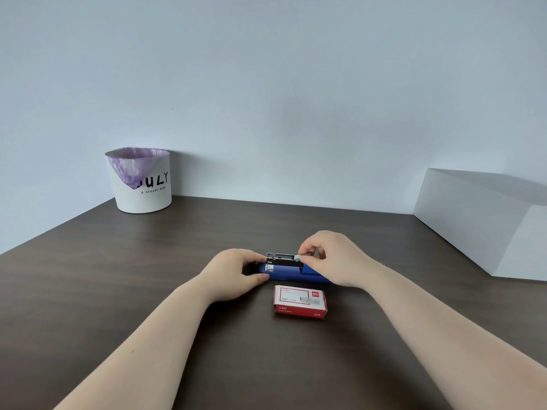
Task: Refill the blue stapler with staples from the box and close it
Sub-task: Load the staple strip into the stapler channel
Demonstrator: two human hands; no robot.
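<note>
The blue stapler (291,274) lies on the dark wooden table (124,279), its metal staple channel (282,259) exposed on top. My left hand (235,272) grips the stapler's left end. My right hand (334,257) pinches a strip of staples (299,257) between thumb and forefinger at the right end of the channel. The red and white staple box (300,301) rests just in front of the stapler, lying flat. The stapler's right part is hidden behind my right hand.
A white bin (145,189) with a purple liner stands at the back left by the wall. A large white box (485,220) sits at the right side of the table.
</note>
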